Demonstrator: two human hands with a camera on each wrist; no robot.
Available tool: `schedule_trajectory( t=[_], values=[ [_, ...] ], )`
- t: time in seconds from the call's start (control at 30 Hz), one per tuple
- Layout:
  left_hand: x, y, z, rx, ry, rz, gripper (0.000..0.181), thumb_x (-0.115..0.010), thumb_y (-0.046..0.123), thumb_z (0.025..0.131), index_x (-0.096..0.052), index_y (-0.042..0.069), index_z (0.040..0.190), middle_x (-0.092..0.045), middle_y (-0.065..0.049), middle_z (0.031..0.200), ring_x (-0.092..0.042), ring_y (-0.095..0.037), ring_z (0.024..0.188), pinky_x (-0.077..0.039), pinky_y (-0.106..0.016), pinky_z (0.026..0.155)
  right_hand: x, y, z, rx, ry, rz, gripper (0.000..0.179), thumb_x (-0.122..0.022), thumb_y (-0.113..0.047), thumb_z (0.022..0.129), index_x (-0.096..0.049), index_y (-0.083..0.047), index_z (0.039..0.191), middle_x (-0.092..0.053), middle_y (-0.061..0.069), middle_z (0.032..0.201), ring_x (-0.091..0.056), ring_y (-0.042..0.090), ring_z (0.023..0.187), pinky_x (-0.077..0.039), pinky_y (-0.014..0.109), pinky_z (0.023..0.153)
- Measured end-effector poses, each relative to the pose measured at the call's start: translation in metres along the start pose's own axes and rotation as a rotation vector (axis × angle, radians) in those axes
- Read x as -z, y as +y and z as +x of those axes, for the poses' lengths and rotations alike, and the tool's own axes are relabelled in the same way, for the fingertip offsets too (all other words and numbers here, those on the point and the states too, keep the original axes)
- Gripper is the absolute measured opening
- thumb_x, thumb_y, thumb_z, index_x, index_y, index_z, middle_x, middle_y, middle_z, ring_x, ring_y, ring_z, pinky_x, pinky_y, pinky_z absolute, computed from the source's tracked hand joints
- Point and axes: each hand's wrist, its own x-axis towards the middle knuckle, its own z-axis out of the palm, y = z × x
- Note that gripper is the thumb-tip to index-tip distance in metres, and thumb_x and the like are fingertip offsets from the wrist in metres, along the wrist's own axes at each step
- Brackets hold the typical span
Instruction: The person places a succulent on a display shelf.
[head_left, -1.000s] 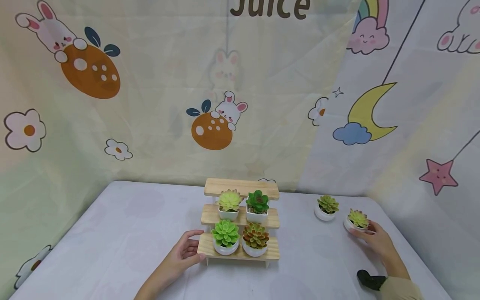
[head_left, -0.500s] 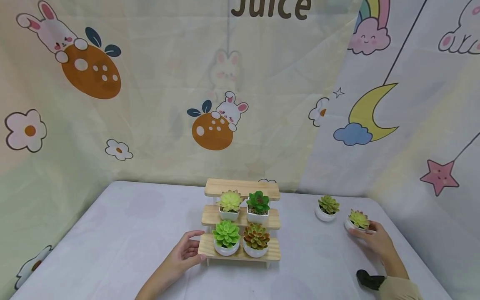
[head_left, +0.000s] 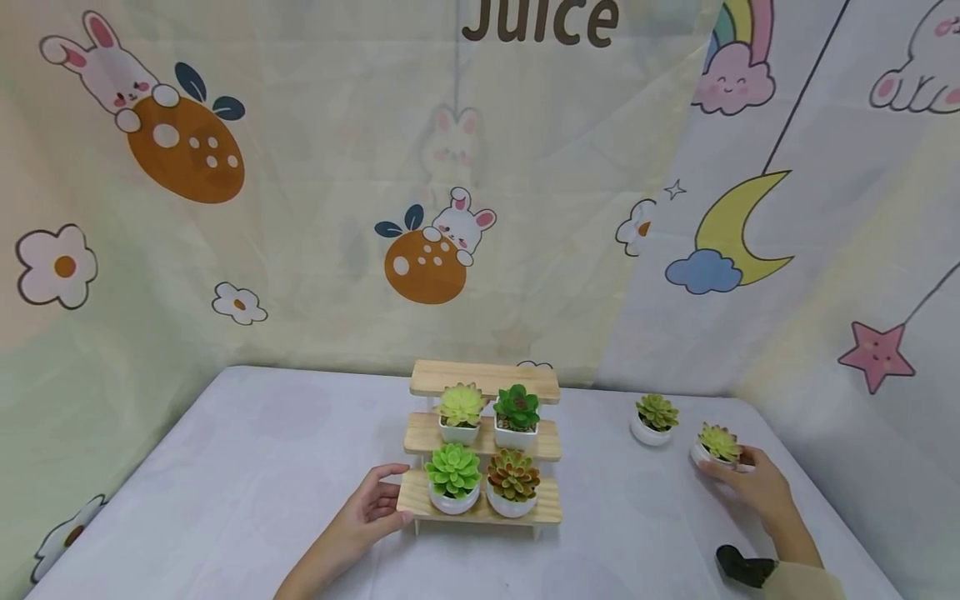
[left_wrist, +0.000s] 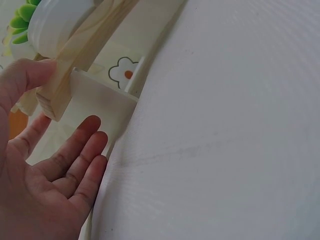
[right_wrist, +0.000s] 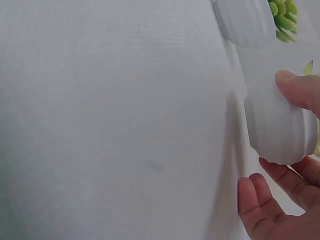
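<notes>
A three-step wooden display stand [head_left: 483, 381] stands mid-table. My left hand [head_left: 360, 518] pinches the left end of its lowest board [left_wrist: 80, 47], thumb on top and index finger at the edge; the other fingers are spread below, near a white support [left_wrist: 102, 95]. At the right, my right hand [head_left: 759, 486] grips a yellow-green potted succulent [head_left: 717, 442] by its round white pot [right_wrist: 280, 125], thumb on one side and fingers on the other. Beside it is another green potted succulent [head_left: 656, 414]. In the right wrist view, the held plant's leaves are mostly cut off.
On the middle board are a pale green succulent [head_left: 460, 407] and a dark green succulent [head_left: 516, 408] in square pots. A bright green succulent [head_left: 453, 472] and a reddish-brown succulent [head_left: 513, 477] sit on the lowest board. A printed cloth backdrop [head_left: 315, 200] hangs behind the table [head_left: 262, 467].
The head view has shifted slightly, so the scene sits a little lower. Both hands keep their holds, and the pots and stand stay in place.
</notes>
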Motion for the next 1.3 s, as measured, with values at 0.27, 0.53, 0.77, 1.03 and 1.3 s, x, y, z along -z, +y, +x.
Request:
schedule_trajectory(
  t=[0.27,0.53,0.77,1.03,1.3],
  values=[
    [0.001,-0.002,-0.001,-0.037,-0.002,-0.007,0.061,-0.066,0.017,0.086,-0.033,0.005,0.136,-0.058,-0.015,0.111,-0.058,-0.014,0.095,-0.048,-0.021,0.080,-0.002,-0.002,-0.011,-0.019,0.049,0.051,0.112,-0.062,-0.062,0.077,-0.010,0.013,0.142,-0.023,0.034,0.139,-0.033,0.046,0.119,-0.036,0.057,0.092],
    [0.002,-0.004,0.000,-0.019,-0.003,-0.003,0.062,-0.066,0.018,0.086,-0.033,0.007,0.137,-0.057,-0.017,0.113,-0.058,-0.013,0.096,-0.047,-0.021,0.081,-0.003,-0.010,-0.025,0.009,0.083,0.072,0.107,-0.063,-0.060,0.078,-0.014,0.010,0.142,-0.032,0.030,0.135,-0.039,0.039,0.114,-0.042,0.041,0.077],
    [0.001,-0.003,0.000,-0.018,-0.003,0.000,0.063,-0.067,0.017,0.085,-0.033,0.007,0.137,-0.058,-0.017,0.112,-0.058,-0.014,0.096,-0.047,-0.021,0.081,-0.001,-0.029,-0.041,0.052,0.106,0.050,0.102,-0.063,-0.057,0.080,-0.015,0.008,0.143,-0.034,0.028,0.134,-0.038,0.037,0.115,-0.042,0.031,0.070],
    [0.001,-0.002,0.002,0.009,0.009,0.018,0.063,-0.068,0.019,0.084,-0.034,0.009,0.137,-0.057,-0.016,0.113,-0.057,-0.017,0.098,-0.046,-0.021,0.082,0.000,-0.055,-0.061,0.138,0.115,0.034,0.099,-0.064,-0.054,0.080,-0.018,0.008,0.142,-0.039,0.027,0.132,-0.041,0.036,0.115,-0.040,0.025,0.066],
    [0.001,-0.002,0.001,0.011,0.004,0.018,0.063,-0.068,0.019,0.084,-0.034,0.009,0.137,-0.057,-0.015,0.113,-0.057,-0.017,0.098,-0.046,-0.021,0.082,-0.003,-0.078,-0.075,0.253,0.098,0.025,0.092,-0.064,-0.050,0.082,-0.023,0.008,0.141,-0.044,0.027,0.127,-0.047,0.035,0.110,-0.043,0.022,0.066]
  ],
)
